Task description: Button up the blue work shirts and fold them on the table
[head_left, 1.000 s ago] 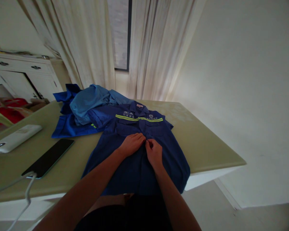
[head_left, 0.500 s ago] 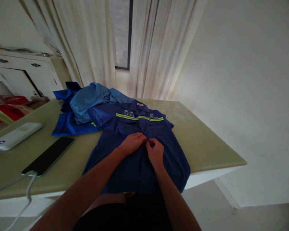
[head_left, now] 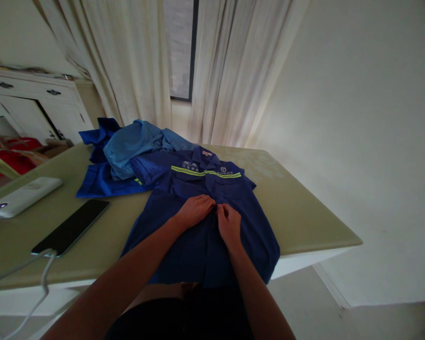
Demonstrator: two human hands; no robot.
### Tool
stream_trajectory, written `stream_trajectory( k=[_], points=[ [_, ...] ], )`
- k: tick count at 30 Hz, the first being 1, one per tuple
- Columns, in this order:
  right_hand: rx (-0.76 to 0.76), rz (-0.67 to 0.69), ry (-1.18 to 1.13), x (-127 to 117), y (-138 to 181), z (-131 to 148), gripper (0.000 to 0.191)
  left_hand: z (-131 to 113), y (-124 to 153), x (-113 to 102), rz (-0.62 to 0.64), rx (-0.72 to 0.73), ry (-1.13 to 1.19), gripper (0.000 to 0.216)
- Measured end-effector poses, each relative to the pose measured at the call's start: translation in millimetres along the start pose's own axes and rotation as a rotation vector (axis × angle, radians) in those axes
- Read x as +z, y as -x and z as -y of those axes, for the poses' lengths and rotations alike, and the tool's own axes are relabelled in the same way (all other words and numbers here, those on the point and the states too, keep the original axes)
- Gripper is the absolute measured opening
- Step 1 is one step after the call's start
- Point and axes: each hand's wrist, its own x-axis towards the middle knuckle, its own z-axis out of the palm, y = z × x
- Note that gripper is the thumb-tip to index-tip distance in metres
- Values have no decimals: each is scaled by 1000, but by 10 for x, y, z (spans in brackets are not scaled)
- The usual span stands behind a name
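Observation:
A dark blue work shirt (head_left: 201,255) with a yellow-green reflective stripe lies front up on the table, its collar at the far end and its hem over the near edge. My left hand (head_left: 197,208) rests on the shirt's middle, fingertips pinching the edge of the front placket. Just right of it, my right hand (head_left: 229,219) is closed, thumb and forefinger pinching the same placket. Any button between the fingertips is too small and dark to make out.
Crumpled blue garments (head_left: 131,146) lie at the back left against the shirt's sleeve. A black phone (head_left: 72,226) with a white cable (head_left: 44,278) and a white power bank (head_left: 26,194) are on the left. The table's right edge (head_left: 315,205) lies near a wall.
My right hand's fingertips have shifted slightly on the placket, and the gap between thumb and forefinger looks narrower. My left hand stays in place. The view has tilted very slightly.

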Motion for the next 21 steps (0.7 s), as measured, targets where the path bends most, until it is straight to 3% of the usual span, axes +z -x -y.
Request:
stream_trajectory(
  k=[4,11,15,21],
  points=[
    [59,41,-68,26,-29,-72,24,0,-8,5,12,-56,127,14],
    [-115,-32,87,46,-67,-150,15,55,-2,21,1,-152,359,13],
    [-122,-40,101,48,-71,-156,13,26,-11,-12,9,-165,467,18],
    [-147,-64,140,52,-57,-123,12,-59,-61,-79,-50,-368,765,10]
  ],
)
